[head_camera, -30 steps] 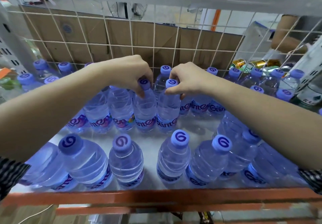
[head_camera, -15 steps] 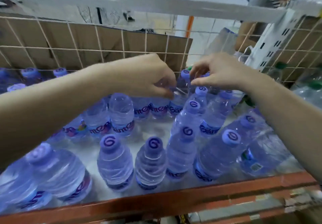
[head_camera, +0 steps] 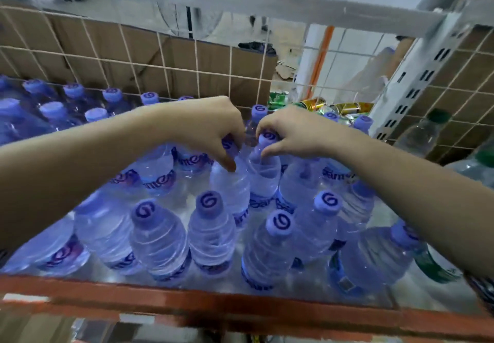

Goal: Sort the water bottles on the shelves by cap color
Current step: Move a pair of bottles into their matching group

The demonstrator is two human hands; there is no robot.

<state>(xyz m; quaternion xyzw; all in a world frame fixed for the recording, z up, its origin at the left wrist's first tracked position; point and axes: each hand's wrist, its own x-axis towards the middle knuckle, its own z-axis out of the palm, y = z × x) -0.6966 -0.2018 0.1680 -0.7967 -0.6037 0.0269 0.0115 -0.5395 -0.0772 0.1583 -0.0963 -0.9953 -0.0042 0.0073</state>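
Several clear water bottles with purple caps stand on a shelf (head_camera: 187, 292) with an orange front rail. My left hand (head_camera: 211, 126) grips the cap and neck of one purple-capped bottle (head_camera: 230, 190) in the middle. Right beside it, my right hand (head_camera: 288, 131) pinches the cap of a neighbouring purple-capped bottle (head_camera: 264, 174). The two held bottles nearly touch. A front row of purple-capped bottles (head_camera: 211, 225) stands closer to me. At the far right stand bottles with green caps (head_camera: 422, 134).
A wire mesh back panel (head_camera: 165, 59) with cardboard behind it closes the shelf. A white perforated upright (head_camera: 411, 83) divides off the right section. Drink cans (head_camera: 344, 107) lie behind the bottles at the right. A person's arm shows at the top right corner.
The view has swung left and steadied. Both hands have dropped slightly and now hold two adjacent bottle caps close together in the middle of the shelf.
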